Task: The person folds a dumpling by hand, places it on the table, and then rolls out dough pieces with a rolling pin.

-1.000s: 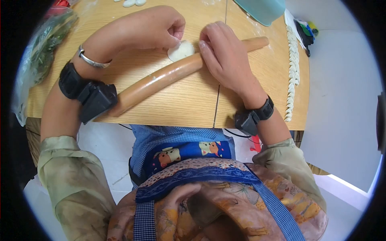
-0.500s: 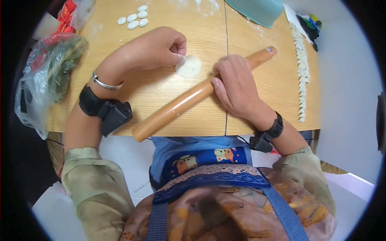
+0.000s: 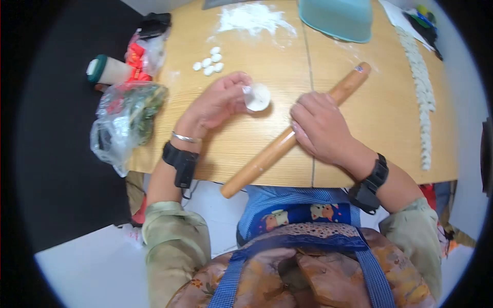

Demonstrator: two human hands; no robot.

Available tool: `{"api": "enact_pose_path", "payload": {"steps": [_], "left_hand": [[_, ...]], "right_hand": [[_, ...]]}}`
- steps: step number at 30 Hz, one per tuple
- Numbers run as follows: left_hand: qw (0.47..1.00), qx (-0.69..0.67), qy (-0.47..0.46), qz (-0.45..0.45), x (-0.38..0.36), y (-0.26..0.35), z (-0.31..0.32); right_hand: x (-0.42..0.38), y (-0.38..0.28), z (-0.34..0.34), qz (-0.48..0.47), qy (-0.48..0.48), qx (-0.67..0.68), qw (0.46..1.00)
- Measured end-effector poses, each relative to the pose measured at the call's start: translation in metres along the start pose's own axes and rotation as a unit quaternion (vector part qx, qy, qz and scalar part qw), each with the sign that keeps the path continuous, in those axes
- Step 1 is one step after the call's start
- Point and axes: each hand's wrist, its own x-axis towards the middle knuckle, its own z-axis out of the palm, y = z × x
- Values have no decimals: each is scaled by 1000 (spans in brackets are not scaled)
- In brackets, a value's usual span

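Note:
A small round dough wrapper [image 3: 258, 97] lies on the wooden table [image 3: 257, 138]. My left hand [image 3: 218, 102] pinches its left edge with thumb and fingers. My right hand [image 3: 321, 128] presses palm-down on a long wooden rolling pin [image 3: 262, 161], which lies diagonally just below and right of the wrapper, its near end sticking out over the table's front edge. Both wrists carry black strap-on devices.
Several small dough pieces [image 3: 208, 64] and a flour patch [image 3: 251, 18] lie further back. A teal bowl [image 3: 339, 18] stands at the far edge. A long row of cut dough [image 3: 422, 92] runs down the right side. A plastic bag of greens [image 3: 126, 120] and a cup [image 3: 105, 70] sit left.
The rolling pin has rolled back toward me, off the wrapper, with my right hand on it. My left hand kept hold of the wrapper's edge. The camera view has shifted back and left.

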Motion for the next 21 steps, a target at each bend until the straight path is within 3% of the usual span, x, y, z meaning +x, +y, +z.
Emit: {"api": "enact_pose_path", "payload": {"steps": [4,7,9,13,15,16,17,19,20,21], "left_hand": [[997,53,55,-14,-20,9,-1],[979,137,148,-26,-24,27,-26],[932,249,263,5,-21,50,-49],[914,197,349,60,-4,82,-97],[874,271,404,20,3,94,-123],[802,383,457,28,5,93,-127],[802,384,456,28,8,93,-130],[629,629,444,109,13,92,-131],[629,630,443,107,12,90,-131],[670,630,383,83,11,88,-119]], "right_hand": [[1,1,-3,3,-23,7,1000],[-1,3,-2,-2,-23,11,1000],[-1,3,-1,-2,-20,14,1000],[-2,4,0,-8,-1,25,1000],[-2,4,1,-11,0,27,1000],[-1,4,1,-12,-1,26,1000],[-1,5,1,-12,-1,25,1000],[-1,5,1,-16,5,23,1000],[-2,5,1,-21,10,21,1000],[-2,5,1,-21,9,22,1000]]}}
